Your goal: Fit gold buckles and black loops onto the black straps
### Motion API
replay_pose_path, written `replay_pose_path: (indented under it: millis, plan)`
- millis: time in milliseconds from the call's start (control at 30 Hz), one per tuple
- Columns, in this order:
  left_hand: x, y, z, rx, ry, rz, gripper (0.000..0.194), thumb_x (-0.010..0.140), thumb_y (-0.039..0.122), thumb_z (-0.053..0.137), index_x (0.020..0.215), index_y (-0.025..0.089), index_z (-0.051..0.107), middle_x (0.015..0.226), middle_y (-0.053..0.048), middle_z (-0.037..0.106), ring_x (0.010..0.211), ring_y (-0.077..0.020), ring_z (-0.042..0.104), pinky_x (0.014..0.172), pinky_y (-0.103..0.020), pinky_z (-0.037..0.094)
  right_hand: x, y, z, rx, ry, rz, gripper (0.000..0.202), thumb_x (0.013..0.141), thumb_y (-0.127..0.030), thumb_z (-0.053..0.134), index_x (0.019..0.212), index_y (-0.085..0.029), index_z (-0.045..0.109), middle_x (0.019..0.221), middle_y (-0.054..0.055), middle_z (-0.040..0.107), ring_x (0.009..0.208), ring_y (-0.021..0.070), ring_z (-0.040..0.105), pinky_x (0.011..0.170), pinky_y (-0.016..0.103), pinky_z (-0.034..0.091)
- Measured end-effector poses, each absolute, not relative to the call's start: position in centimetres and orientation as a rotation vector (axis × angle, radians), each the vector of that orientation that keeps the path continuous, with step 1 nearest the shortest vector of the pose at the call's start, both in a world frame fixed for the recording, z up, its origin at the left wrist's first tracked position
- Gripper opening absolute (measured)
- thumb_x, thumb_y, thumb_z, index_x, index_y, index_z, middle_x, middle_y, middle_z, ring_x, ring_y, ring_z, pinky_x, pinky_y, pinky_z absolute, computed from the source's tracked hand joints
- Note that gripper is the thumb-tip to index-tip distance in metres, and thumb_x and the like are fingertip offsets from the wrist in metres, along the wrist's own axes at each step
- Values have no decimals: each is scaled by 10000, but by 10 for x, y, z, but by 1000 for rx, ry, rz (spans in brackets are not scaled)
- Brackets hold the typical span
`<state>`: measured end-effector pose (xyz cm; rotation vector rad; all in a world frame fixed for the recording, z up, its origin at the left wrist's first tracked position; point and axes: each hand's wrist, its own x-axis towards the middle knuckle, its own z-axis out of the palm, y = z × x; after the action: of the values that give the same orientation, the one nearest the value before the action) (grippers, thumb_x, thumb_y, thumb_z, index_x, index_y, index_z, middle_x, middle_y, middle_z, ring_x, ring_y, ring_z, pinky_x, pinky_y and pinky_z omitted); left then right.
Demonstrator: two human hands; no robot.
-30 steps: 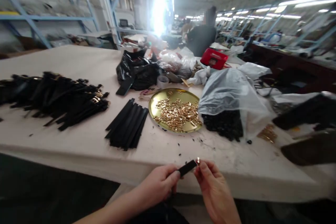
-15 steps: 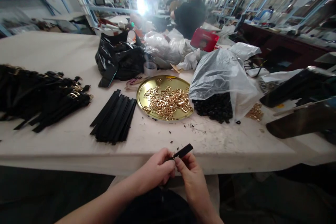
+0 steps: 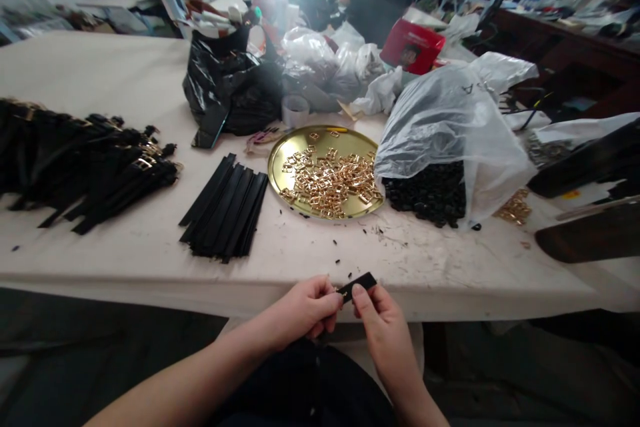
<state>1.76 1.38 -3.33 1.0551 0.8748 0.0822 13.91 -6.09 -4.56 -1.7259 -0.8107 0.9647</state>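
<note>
The left hand [image 3: 316, 308] and right hand [image 3: 384, 320] both pinch one strap [image 3: 369, 279] at the near edge of the tabletop [image 3: 300, 253]; a gold bit [image 3: 345, 293] shows by the left thumb, and this strap looks unfinished. Farther from that edge, plain straps [image 3: 227, 210] appear left to do, beside a tray [image 3: 299, 140] with plenty of buckles [image 3: 330, 183]. By the left edge, a large heap [image 3: 100, 170] of straps with gold fittings looks done.

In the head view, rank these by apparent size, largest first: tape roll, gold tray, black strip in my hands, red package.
1. Gold tray
2. Red package
Unsure: tape roll and black strip; the strip is nearer and partly covered.
</note>
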Motion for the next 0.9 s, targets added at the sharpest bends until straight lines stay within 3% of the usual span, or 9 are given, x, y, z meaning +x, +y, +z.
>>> replay_pose_path:
  millis: [133,333,467,600,900]
  plan:
    - [15,14,-31,1062,865,110,204,763,355,481,708,187,379,486,72,504,324,-25,328,314,-130,200,141,-64,-44,-1736,-1209,601,166,777,-312,537,659,-196,547,666,2,520,630,148,486,586,261,379]
    - [14,11,-27,1104,839,176,272,737,409,531,700,189,375,464,71,501,320,-31,334,319,-136,204,141,-63,-48,-1678,-1031,918,159,818,-330,497,795,-183,551,671,5,572,616,156,538,564,265,429]
    - [12,9,-34,1136,840,193,313,728,460,534,686,191,380,440,78,481,313,-36,325,316,-138,206,138,-69,-46,-1654,-1208,637,77,827,-246,493,827,-199,554,764,23,584,717,167,553,646,283,441]
    - [9,9,-41,1187,859,209,366,686,514,553,655,192,381,406,87,442,313,-44,321,321,-148,219,136,-76,-38,-1538,-1380,578,144,856,-190,433,938,-217,549,865,37,588,815,163,559,717,284,446]
    - [18,10,-38,1414,973,224,278,718,421,531,664,191,385,495,65,507,372,-78,417,369,-176,303,138,-71,-31,-1611,-1269,674,196,876,-251,382,820,-198,563,778,34,605,712,159,561,638,259,437]
